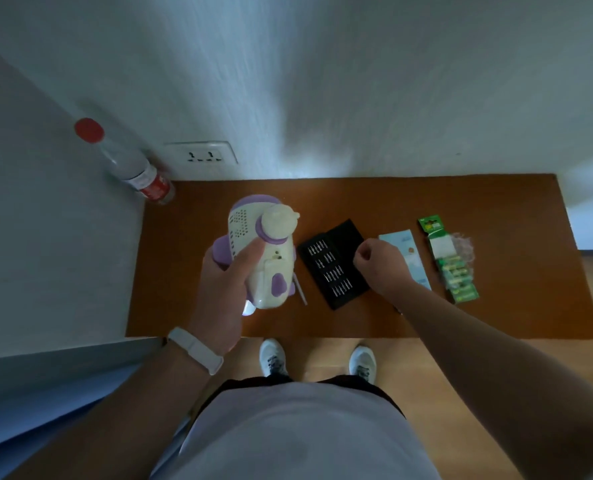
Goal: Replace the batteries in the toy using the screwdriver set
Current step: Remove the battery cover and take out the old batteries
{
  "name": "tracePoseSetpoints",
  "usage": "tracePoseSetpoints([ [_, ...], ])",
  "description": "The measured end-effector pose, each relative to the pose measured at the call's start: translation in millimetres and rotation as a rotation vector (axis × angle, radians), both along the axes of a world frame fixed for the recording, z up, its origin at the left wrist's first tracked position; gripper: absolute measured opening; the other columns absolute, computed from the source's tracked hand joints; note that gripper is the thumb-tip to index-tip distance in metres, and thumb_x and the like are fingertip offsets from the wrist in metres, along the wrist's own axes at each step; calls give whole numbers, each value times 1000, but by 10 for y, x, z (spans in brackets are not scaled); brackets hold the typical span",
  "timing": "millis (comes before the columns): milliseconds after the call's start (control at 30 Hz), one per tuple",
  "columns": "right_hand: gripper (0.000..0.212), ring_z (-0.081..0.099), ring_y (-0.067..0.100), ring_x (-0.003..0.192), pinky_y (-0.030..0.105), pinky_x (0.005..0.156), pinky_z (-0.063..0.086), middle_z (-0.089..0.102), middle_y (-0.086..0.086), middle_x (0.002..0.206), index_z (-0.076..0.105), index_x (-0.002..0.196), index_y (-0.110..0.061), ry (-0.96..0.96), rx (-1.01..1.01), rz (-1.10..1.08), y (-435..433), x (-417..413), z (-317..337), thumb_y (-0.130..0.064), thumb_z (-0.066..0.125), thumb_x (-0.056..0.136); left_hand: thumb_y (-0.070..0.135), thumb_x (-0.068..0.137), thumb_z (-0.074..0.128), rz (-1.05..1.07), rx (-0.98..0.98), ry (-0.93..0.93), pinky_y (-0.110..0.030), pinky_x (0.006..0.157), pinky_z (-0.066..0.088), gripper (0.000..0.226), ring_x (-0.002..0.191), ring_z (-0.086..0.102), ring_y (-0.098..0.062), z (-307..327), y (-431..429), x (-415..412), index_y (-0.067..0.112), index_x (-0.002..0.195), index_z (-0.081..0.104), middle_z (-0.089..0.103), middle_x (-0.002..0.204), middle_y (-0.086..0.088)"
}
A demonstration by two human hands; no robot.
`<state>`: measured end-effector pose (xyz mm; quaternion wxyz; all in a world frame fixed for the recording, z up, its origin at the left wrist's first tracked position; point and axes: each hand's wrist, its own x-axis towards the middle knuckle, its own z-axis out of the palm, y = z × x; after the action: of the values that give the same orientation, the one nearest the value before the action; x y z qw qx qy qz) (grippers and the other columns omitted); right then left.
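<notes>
The left hand (224, 282) grips the white-and-purple plastic toy (258, 251) above the brown table (496, 317), left of the open black screwdriver-bit case (333, 263). The right hand (380, 263), fingers pinched, hovers over the case; whether it holds a bit, I cannot tell. Likely bit selection; next, fit it to the slim driver handle (301, 292).

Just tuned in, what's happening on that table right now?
A person stands at a brown table. The left hand holds a white-and-purple toy up off the surface. The right hand, fingers pinched together, is over the open black screwdriver bit case; whether it holds a bit cannot be told. A green battery pack lies to the right, untouched.
</notes>
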<state>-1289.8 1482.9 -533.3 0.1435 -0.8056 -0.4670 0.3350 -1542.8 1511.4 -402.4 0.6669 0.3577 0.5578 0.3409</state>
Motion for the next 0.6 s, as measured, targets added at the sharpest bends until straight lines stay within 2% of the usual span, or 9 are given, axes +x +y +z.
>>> tracePoseSetpoints([
  [133,4,56,5,66,23,50,41,62,-7,77,60,91,-24,17,5,-56,-68,-21,8,-27,60,95,32,90,65,-19,-8,-7,-77,97,43,60,121,58,-50,-12,4,-29,4,141,48,60,132,-29],
  [300,11,57,8,59,25,48,40,63,-8,72,60,85,-28,98,98,-142,-317,21,318,-28,57,96,35,85,74,-48,30,-4,-73,94,48,68,117,61,-49,-15,-22,56,1,139,51,63,128,-29],
  [367,18,55,9,55,27,49,41,63,-7,68,58,79,-32,120,129,-157,-434,24,507,-28,56,96,39,79,83,-28,42,8,-62,91,56,76,114,66,-42,0,-53,142,3,138,51,67,125,-22],
  [467,20,52,6,52,27,48,42,62,-2,66,61,75,-31,192,186,-198,-604,-13,800,-27,58,94,43,68,89,-35,75,22,-43,77,62,78,103,73,-26,6,-107,301,13,131,55,74,115,-7],
  [600,18,52,1,53,17,46,41,63,-9,65,64,78,-38,380,251,-245,-771,-101,1231,-28,59,92,49,59,85,-104,133,11,-35,72,63,71,97,74,-14,77,-171,553,30,120,55,75,105,9],
])
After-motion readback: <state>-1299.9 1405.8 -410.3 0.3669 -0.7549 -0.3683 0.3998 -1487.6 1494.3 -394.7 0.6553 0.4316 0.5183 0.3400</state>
